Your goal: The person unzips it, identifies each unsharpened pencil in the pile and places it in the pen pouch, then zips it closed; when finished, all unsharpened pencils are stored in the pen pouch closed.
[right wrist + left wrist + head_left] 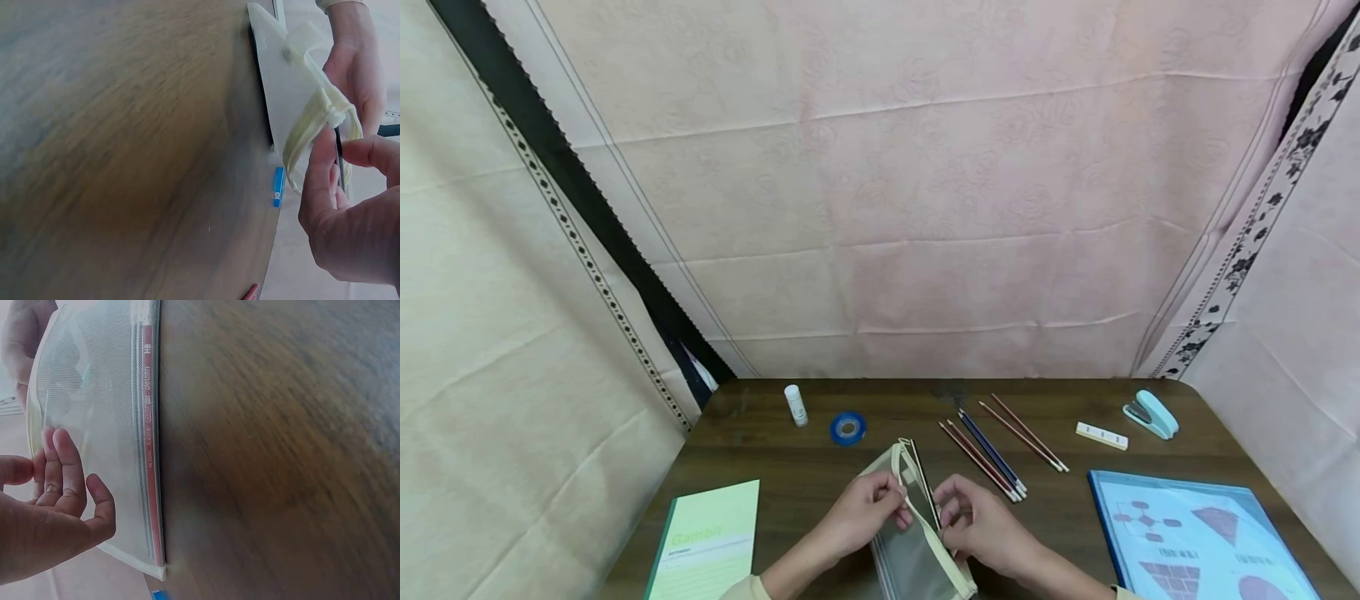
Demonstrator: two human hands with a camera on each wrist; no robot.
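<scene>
A translucent mesh pencil pouch (pixel 917 571) with a cream zip edge stands unzipped at the table's front. My left hand (pixel 867 512) pinches the left side of its mouth between thumb and forefinger, the other fingers lying against the mesh in the left wrist view. At the opposite rim, my right hand (pixel 973 525) holds a thin dark pencil (pixel 339 156) between thumb and fingers. This pencil slants along the pouch's opening, its lower part hidden. Through the mesh, a red pencil (pixel 149 419) marked HB shows lying along the bottom of the pouch.
Several red and blue pencils (pixel 992 454) lie beyond my right hand. Farther back are a glue stick (pixel 796 406), blue tape roll (pixel 836 429), white block (pixel 1102 436) and mint stapler (pixel 1152 414). A green notebook (pixel 707 542) lies left, a blue folder (pixel 1202 542) right.
</scene>
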